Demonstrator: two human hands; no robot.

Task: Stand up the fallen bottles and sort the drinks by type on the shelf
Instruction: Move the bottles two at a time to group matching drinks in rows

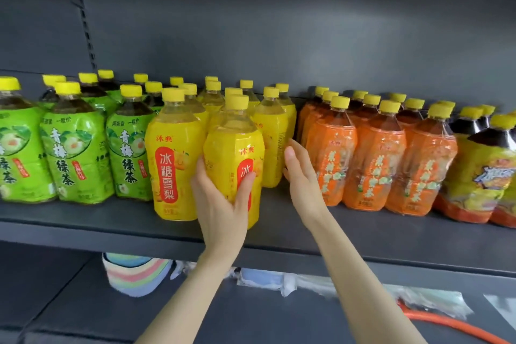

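- A dark grey shelf (111, 226) holds rows of yellow-capped drinks. The landmark is the front yellow bottle (231, 145), a pear drink standing upright near the shelf's front edge, roughly mid-shelf.
- The left hand (220, 204) grips that bottle low on its label, with the thumb on one side and the fingers wrapped round the other.
- The right hand (301, 176) is just right of the landmark, fingers straight and holding nothing. It reaches into a gap beside another yellow bottle, and I cannot tell whether the fingertips touch it.
- The two hands are apart, with the landmark bottle between them.
- Left of and behind the landmark stand more yellow pear bottles (173, 153), and beyond those, green tea bottles (75, 153).
- Right of the landmark, past the gap, stand orange-labelled bottles (371, 159), then dark-drink bottles (480, 173) in yellow and orange wrap.
- Progress, as a judgement: every bottle in view stands upright and the colours sit in separate blocks, so sorting looks nearly done. What seems left is settling the held bottle in line with its group.
- The back rows are mostly hidden behind the front ones, so a stray type could sit there. The outermost bottles on both sides are cut off by the frame.
- Below the landmark, on a lower level, lie a pastel striped item (134, 276), clear packets (307, 285) and an orange hose (446, 324), all too blurred to identify.
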